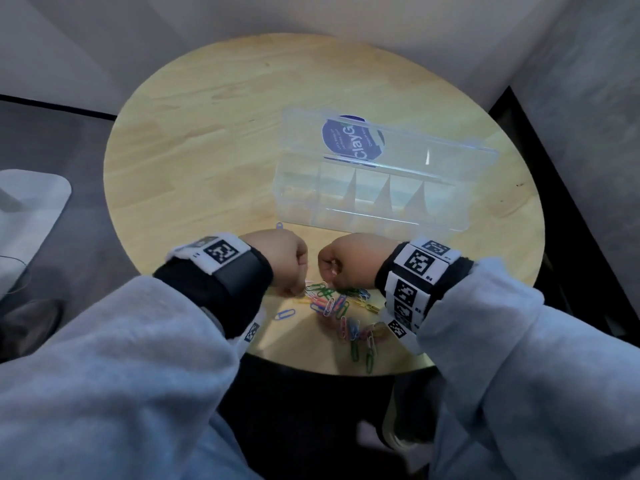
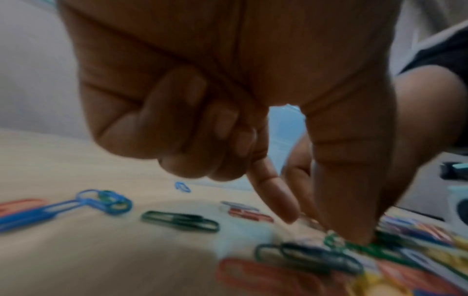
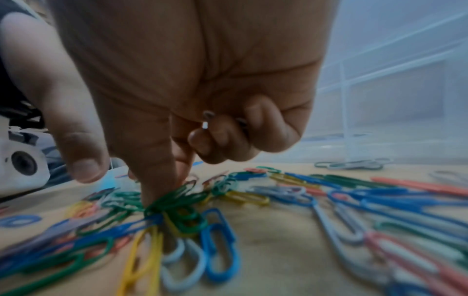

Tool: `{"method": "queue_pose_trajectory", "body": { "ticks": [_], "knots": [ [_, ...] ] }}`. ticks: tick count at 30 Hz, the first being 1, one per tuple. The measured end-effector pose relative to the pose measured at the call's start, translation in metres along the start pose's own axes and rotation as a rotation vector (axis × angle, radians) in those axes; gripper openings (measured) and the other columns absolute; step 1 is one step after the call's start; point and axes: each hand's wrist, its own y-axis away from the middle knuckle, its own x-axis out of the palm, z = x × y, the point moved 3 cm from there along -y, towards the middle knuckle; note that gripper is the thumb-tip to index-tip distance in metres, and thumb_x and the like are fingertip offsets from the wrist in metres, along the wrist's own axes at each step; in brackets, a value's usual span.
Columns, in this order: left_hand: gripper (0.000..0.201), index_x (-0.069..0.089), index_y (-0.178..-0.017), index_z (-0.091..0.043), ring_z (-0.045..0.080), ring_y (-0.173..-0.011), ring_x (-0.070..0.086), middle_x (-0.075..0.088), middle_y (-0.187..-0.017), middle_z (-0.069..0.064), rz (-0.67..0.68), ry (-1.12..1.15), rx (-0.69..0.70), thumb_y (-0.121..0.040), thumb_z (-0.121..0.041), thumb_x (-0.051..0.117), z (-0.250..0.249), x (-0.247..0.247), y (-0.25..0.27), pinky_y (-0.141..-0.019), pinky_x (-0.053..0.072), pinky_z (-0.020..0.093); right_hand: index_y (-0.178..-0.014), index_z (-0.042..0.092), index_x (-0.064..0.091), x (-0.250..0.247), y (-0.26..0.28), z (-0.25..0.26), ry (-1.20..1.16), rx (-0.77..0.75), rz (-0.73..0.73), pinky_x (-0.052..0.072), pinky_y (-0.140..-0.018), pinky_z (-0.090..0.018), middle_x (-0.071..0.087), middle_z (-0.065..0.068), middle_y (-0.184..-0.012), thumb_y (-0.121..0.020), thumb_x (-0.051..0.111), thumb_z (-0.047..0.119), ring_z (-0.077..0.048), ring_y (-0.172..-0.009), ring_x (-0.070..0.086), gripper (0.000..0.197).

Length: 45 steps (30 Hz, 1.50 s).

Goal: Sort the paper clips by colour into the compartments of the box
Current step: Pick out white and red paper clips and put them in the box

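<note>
A heap of coloured paper clips (image 1: pixel 341 306) lies at the near edge of the round wooden table (image 1: pixel 207 150). The clear compartment box (image 1: pixel 374 218) stands behind it, lid (image 1: pixel 398 147) open, no clips seen in its compartments. My left hand (image 1: pixel 293 289) reaches down at the heap's left; its thumb tip sits on a green clip (image 2: pixel 336 241), forefinger close beside, other fingers curled. My right hand (image 1: pixel 329 283) reaches down opposite it. Its thumb and forefinger tips touch a tangle of green clips (image 3: pixel 177 200), and its curled fingers hold a grey clip (image 3: pixel 208 118).
One blue clip (image 1: pixel 284 314) lies apart left of the heap, and a pale one (image 1: pixel 280 226) by the box's near left corner. The heap reaches almost to the table's front edge. A white object (image 1: pixel 31 202) sits off the table at left.
</note>
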Motion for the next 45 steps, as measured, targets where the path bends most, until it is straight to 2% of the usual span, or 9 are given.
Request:
{"method": "queue_pose_trajectory", "body": {
  "ticks": [4,10,16,20,26,32,35,40,45],
  "knots": [
    [0.02,0.054,-0.082,-0.026,0.015,-0.08,0.053,0.062,-0.091,-0.006,-0.073,-0.185,0.084,-0.072,-0.016,0.069,-0.012,0.007,-0.003,-0.053,0.032,0.022,-0.083,0.022,0.057,0.001,0.002,-0.003,0.028,0.023,0.003,0.046,-0.068,-0.029,0.057,0.005,-0.08,-0.081,0.055,0.01,-0.017,-0.077,0.053,0.012],
    [0.016,0.057,-0.082,-0.024,0.018,-0.076,0.055,0.056,-0.073,-0.005,-0.106,-0.23,0.0,-0.072,-0.016,0.067,-0.013,0.007,-0.005,-0.051,0.033,0.022,-0.09,0.019,0.061,0.001,0.011,-0.007,-0.053,0.006,-0.049,0.036,-0.053,-0.022,0.047,0.01,-0.069,-0.078,0.064,0.016,-0.012,-0.068,0.047,0.013],
    [0.007,0.065,-0.081,-0.018,0.019,-0.076,0.059,0.066,-0.077,-0.002,-0.066,-0.181,-0.036,-0.075,-0.015,0.064,-0.012,0.011,-0.009,-0.06,0.039,0.02,-0.101,0.023,0.063,0.013,0.011,-0.001,-0.036,-0.101,0.074,0.035,-0.061,-0.026,0.043,0.012,-0.069,-0.076,0.073,0.031,-0.013,-0.073,0.046,0.027],
    [0.011,0.058,-0.069,-0.02,0.015,-0.065,0.057,0.059,-0.058,-0.005,-0.017,-0.044,-0.028,-0.076,-0.013,0.063,-0.007,0.009,-0.01,-0.057,0.04,0.02,-0.092,0.021,0.063,0.019,0.011,0.002,0.014,-0.121,0.077,0.032,-0.054,-0.024,0.043,0.011,-0.063,-0.079,0.068,0.026,-0.014,-0.067,0.045,0.015],
    [0.014,0.059,-0.063,-0.018,0.013,-0.058,0.055,0.061,-0.06,-0.003,0.04,0.138,-0.034,-0.075,-0.014,0.066,0.005,0.007,-0.008,-0.061,0.044,0.02,-0.076,0.022,0.059,0.014,0.014,-0.003,-0.075,-0.059,0.116,0.035,-0.051,-0.016,0.047,0.01,-0.06,-0.079,0.069,0.017,-0.002,-0.054,0.043,0.011],
    [0.019,0.054,-0.065,-0.02,0.017,-0.048,0.041,0.051,-0.06,0.001,0.063,0.354,-0.049,-0.077,-0.017,0.067,0.011,-0.007,-0.003,-0.045,0.029,0.016,-0.064,0.023,0.057,0.004,0.015,-0.017,-0.448,0.064,0.007,0.044,-0.062,-0.026,0.067,-0.004,-0.081,-0.075,0.072,0.017,-0.012,-0.064,0.053,0.02],
    [0.019,0.052,-0.065,-0.019,0.02,-0.054,0.036,0.048,-0.066,0.005,0.083,0.458,-0.079,-0.065,-0.025,0.07,0.013,-0.013,0.002,-0.052,0.026,0.022,-0.066,0.017,0.054,0.001,0.015,-0.022,-0.621,0.087,-0.017,0.044,-0.052,-0.021,0.065,0.002,-0.062,-0.079,0.067,0.006,-0.007,-0.051,0.054,0.022],
    [0.031,0.041,-0.06,-0.011,0.008,-0.041,0.041,0.045,-0.062,0.006,0.017,0.831,-0.021,-0.086,0.005,0.05,0.016,-0.021,0.001,-0.042,0.029,0.017,-0.083,0.011,0.058,0.006,0.011,-0.025,-0.986,0.113,0.011,0.046,-0.044,-0.015,0.061,0.002,-0.055,-0.085,0.048,-0.013,-0.007,-0.046,0.054,0.026],
    [0.03,0.043,-0.063,-0.012,0.006,-0.036,0.045,0.048,-0.06,0.005,-0.017,1.17,0.004,-0.085,0.008,0.044,0.018,-0.028,0.003,-0.035,0.035,0.011,-0.07,0.005,0.052,0.007,0.01,-0.025,-1.157,0.18,-0.002,0.042,-0.039,-0.018,0.056,-0.015,-0.07,-0.085,0.035,-0.012,-0.01,-0.042,0.053,0.028]
  ]
}}
